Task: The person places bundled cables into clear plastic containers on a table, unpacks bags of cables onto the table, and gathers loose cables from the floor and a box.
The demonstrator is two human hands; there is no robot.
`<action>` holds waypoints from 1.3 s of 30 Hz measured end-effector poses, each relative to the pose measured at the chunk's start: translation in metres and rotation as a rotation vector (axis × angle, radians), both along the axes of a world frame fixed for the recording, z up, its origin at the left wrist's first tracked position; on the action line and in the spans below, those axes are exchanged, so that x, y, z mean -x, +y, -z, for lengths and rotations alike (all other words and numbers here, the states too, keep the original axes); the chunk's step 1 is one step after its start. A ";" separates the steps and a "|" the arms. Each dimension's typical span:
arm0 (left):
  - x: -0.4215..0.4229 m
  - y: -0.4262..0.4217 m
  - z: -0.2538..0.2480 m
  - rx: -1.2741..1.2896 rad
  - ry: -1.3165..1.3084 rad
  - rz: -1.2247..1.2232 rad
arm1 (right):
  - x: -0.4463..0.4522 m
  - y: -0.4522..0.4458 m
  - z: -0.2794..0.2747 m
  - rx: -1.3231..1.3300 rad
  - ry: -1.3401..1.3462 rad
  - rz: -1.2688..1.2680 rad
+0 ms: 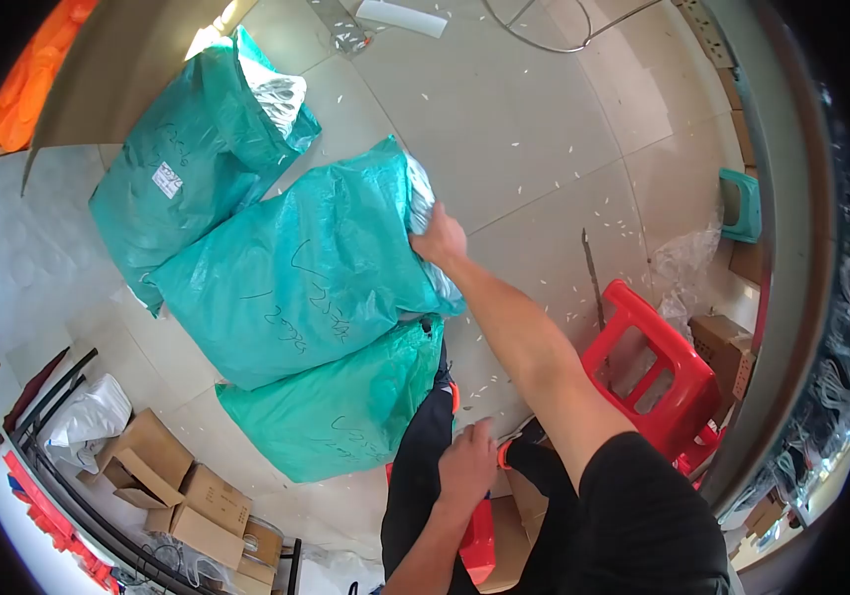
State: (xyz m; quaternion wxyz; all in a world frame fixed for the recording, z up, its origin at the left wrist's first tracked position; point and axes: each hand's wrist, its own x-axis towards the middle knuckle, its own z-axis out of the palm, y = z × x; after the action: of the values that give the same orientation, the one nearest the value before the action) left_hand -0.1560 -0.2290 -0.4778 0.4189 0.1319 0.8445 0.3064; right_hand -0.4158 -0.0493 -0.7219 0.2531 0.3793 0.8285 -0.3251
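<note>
Creases run all over the middle green bag [286, 278], which lies on the tiled floor [504, 109] between the upper bag [187, 149] and the lower bag [345, 412]. The right hand [442, 238] is at its mouth, the fingers apparently clamped on the rim, though partly hidden. The left hand [466, 464] is beside the person's leg [413, 466], with nothing visible in it; whether its fingers are together cannot be told. The bag looks full and probably heavy, its thin skin soft and likely slippery under a flat palm; a bunched fold at the mouth should give the surest hold. White material [420, 193] fills that mouth, and similar white stuff [281, 97] shows in the upper bag's. The lower bag's contents are hidden; those of the open cardboard box [157, 441] cannot be made out.
</note>
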 end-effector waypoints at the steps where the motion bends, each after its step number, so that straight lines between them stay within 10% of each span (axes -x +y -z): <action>1: -0.006 -0.001 0.003 -0.009 0.006 -0.001 | -0.020 0.008 -0.017 -0.021 0.029 0.044; 12: -0.011 -0.052 0.041 -0.121 -0.240 -0.720 | -0.278 0.061 -0.366 0.148 0.572 0.677; 15: 0.077 0.009 -0.162 -0.357 -0.682 -0.510 | -0.344 0.064 -0.505 0.392 0.582 0.677; 17: 0.039 -0.014 -0.170 -0.323 -0.642 -0.142 | -0.376 0.067 -0.571 0.633 0.499 0.825; 19: 0.002 -0.015 -0.253 -0.414 -0.932 -0.543 | -0.428 0.065 -0.605 0.679 0.497 0.641; 22: -0.058 -0.019 -0.339 -0.496 -0.899 -0.442 | -0.487 0.043 -0.665 0.811 0.610 0.578; 29: -0.160 0.129 -0.426 -0.455 -0.843 0.123 | -0.702 0.077 -0.715 0.554 0.866 0.874; 33: -0.255 0.265 -0.417 -0.426 -0.911 0.397 | -0.800 0.103 -0.690 0.311 0.946 1.348; 38: -0.336 0.349 -0.381 -0.386 -0.908 0.536 | -0.863 0.142 -0.621 -0.210 0.737 1.333; 39: -0.347 0.353 -0.364 -0.385 -0.580 0.661 | -0.865 0.143 -0.621 -0.190 0.734 1.349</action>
State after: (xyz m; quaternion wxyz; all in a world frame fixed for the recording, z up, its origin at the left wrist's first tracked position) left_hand 0.1910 0.1240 -0.1138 0.6802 0.3776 0.5335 0.3319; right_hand 0.4490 0.0942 -0.1008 -0.3241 0.6901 0.4734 -0.4412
